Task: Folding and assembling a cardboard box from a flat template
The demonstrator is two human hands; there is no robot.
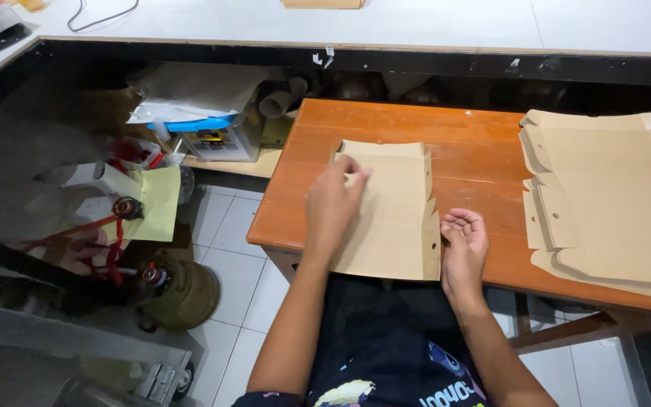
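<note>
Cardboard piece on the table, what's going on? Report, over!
Left hand pressing flat on folded cardboard piece. Right hand open, palm up, at its right edge. Stack of flat cardboard lies apart, right. Nothing blocking.

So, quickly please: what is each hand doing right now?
Left hand: fingers bent, pressing on the flat cardboard box blank.
Right hand: open, palm up, at the blank's right edge; holding nothing.

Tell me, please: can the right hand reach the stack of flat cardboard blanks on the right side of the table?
Probably yes. The right hand rests open at the folded blank's right edge, and only bare orange table lies between it and the stack.
</note>
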